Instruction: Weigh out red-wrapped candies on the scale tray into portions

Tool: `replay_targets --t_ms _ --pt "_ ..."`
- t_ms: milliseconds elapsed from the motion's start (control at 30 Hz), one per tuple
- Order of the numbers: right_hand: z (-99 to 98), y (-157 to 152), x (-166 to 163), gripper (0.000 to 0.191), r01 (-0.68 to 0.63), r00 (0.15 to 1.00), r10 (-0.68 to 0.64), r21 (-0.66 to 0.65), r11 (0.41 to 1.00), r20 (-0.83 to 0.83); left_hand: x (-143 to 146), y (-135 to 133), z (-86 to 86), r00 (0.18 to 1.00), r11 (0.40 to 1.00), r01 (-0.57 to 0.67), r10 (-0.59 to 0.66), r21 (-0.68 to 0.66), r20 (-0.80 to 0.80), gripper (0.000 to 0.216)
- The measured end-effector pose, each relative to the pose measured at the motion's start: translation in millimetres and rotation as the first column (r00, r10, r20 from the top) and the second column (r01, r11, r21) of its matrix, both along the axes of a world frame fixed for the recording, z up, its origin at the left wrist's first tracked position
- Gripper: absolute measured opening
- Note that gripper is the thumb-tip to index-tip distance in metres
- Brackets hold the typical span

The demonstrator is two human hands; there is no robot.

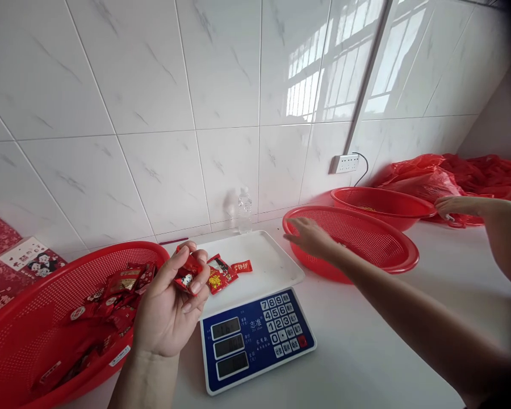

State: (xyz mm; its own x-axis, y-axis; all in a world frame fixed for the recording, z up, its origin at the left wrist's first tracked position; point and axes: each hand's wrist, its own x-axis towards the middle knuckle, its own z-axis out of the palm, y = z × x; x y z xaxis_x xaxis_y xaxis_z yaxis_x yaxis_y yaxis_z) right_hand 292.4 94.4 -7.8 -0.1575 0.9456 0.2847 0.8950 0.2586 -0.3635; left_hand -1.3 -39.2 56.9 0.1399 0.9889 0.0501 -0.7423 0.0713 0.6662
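My left hand (170, 307) is closed around small red wrapped packets (186, 279), raised in front of the white weighing tray (268, 255). On that tray lie a larger red printed packet (221, 275) and a small red wrapped piece (242, 266). My right hand (310, 236) has its fingers stretched out and apart over the left rim of a red mesh basket (378, 250); I see nothing in it. The scale's blue panel (258, 341) with its keypad faces me. To the left, a big red basket (153, 250) holds many red packets (119, 295).
Behind the right-hand basket stands another red basket (385, 207). A co-worker's hand (460, 207) reaches in beside it. Red plastic bags (426, 176) pile up at far right. A clear bottle (244, 210) stands by the tiled wall, and red printed boxes (15, 267) are at far left.
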Motion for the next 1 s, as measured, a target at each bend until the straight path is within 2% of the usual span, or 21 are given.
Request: replay_targets --t_ms 100,167,267,367,467,600,800,900,1000 --pt "-13.6 -10.0 -55.4 0.047 -0.22 0.974 0.21 -0.123 0.968 -0.088 0.7 -0.7 -0.2 1.0 1.0 -0.006 0.006 -0.006 -0.001 0.02" --pt "-17.9 -18.9 -93.7 0.053 -0.333 0.942 0.316 -0.179 0.926 -0.117 1.3 -0.9 0.1 1.0 1.0 -0.011 0.011 -0.01 -0.01 0.02" --pt "-17.0 -30.1 -140.2 0.066 -0.417 0.908 0.399 -0.218 0.882 -0.126 1.3 -0.7 0.8 1.0 1.0 -0.016 0.016 -0.014 -0.022 0.021" --pt "-15.3 -33.7 -166.9 0.07 -0.453 0.889 0.455 -0.252 0.855 -0.051 0.1 -0.5 1.1 0.999 1.0 -0.021 0.021 -0.005 -0.024 0.023" --pt "-19.0 -30.1 -175.9 0.056 -0.53 0.837 0.547 -0.227 0.817 0.012 -0.7 0.5 0.3 1.0 1.0 -0.015 0.015 0.016 -0.024 0.02" --pt "-27.8 -23.2 -174.8 0.037 -0.6 0.798 0.603 -0.094 0.794 0.0 0.8 3.3 -2.5 1.0 1.0 0.003 -0.003 0.025 -0.022 0.016" --pt "-30.6 -20.7 -172.2 0.032 -0.522 0.853 0.523 -0.063 0.85 -0.011 3.4 6.4 -5.7 0.999 1.0 0.016 -0.016 0.001 -0.029 0.019" --pt "-23.5 -19.9 -163.9 0.025 -0.516 0.857 0.515 -0.018 0.857 -0.027 3.2 8.0 -6.7 1.0 0.999 -0.003 0.003 -0.039 -0.015 0.021" --pt "-9.3 -17.9 -139.1 0.024 -0.482 0.873 0.485 0.07 0.873 -0.049 3.2 10.8 -7.2 0.999 0.993 -0.038 0.039 -0.11 0.006 0.019"
